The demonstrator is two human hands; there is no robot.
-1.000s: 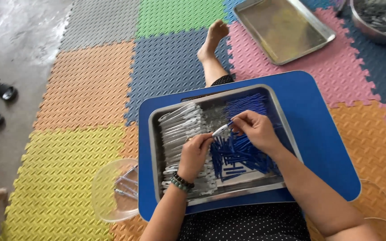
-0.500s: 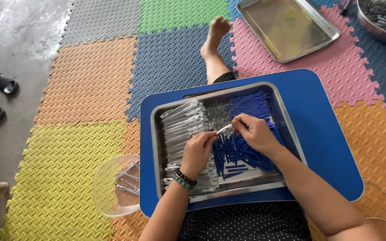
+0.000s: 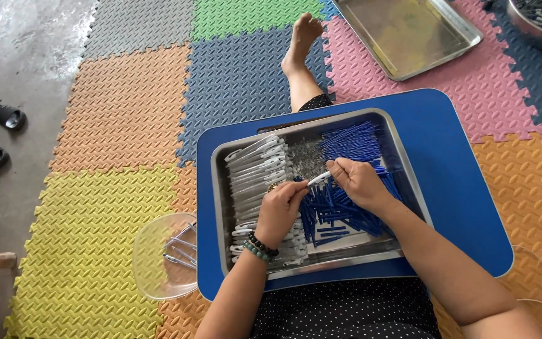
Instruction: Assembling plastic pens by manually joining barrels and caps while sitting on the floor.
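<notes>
A slim white pen barrel (image 3: 318, 178) is pinched between both hands above the middle of a steel tray (image 3: 403, 164), which is carried on a blue lap board (image 3: 465, 188). The left hand (image 3: 278, 212) is closed on the barrel's lower end, the right hand (image 3: 360, 182) on its upper end. White barrels (image 3: 255, 172) are stacked along the tray's left edge, blue refills (image 3: 346, 213) towards its right. A clear bowl (image 3: 152, 251) is seen beside the board's left edge.

Blue pen parts (image 3: 340, 210), silver tray (image 3: 346, 260)
</notes>
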